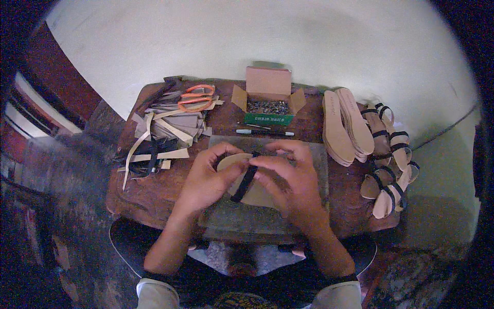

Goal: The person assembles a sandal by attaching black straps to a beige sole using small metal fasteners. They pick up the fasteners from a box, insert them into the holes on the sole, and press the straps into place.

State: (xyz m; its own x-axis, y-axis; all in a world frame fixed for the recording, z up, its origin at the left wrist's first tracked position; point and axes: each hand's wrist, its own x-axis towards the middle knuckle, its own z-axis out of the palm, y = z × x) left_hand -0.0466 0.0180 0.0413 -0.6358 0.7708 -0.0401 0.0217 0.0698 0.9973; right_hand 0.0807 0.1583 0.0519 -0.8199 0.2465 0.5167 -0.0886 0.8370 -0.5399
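Observation:
A beige sandal sole [261, 196] lies slantwise between my hands, over a grey mat [221, 219] at the middle of the table. Across it runs a black strap [244, 184]. My left hand [213, 172] is closed on the sole's far left end, thumb on top near the strap. With thumb and fingers, my right hand [293, 180] pinches the strap's far end at the sole's edge. Its fingers hide part of the sole's right side. Just beyond my hands lies a black pen with a pale cap [265, 133].
An open green box [267, 119] of small metal pieces stands at the back. Orange-handled scissors [198, 98] rest on cut strips [177, 126] at the left. Stacked soles [347, 126] and finished black-strapped sandals [391, 190] line the right side of the wooden table [154, 198].

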